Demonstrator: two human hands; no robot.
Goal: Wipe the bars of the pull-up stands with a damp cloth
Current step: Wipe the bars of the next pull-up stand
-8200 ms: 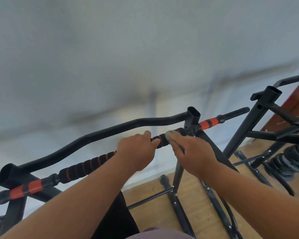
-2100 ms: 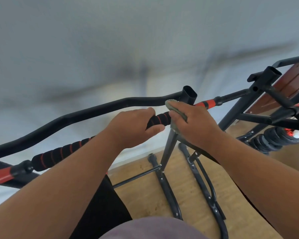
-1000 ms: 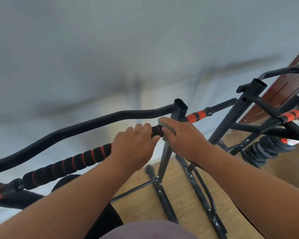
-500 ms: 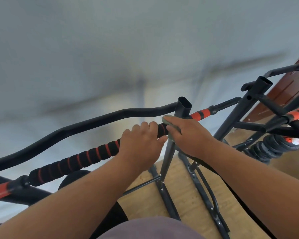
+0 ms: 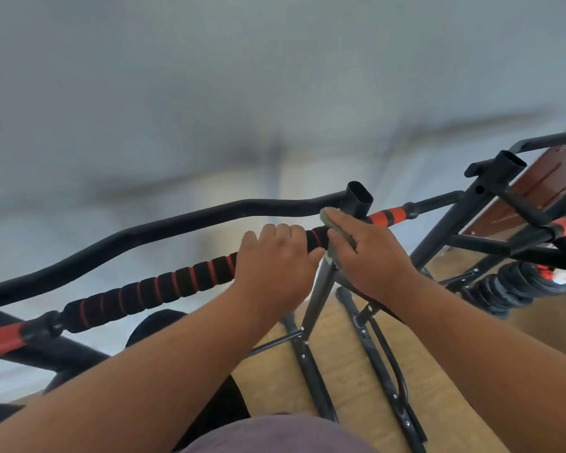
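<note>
Left hand is wrapped round the padded bar, right hand at its 3 o'clock, nearly touching, fingers curled over the damp cloth pressed against the bar beside the upright post. Second stand sits at 2 o'clock.

The right hand is covering most of the cloth, leaving only a grey-green edge showing. The left hand is hiding a stretch of the padded bar, which is running off the left edge. The wall behind is blurring into streaks.
</note>
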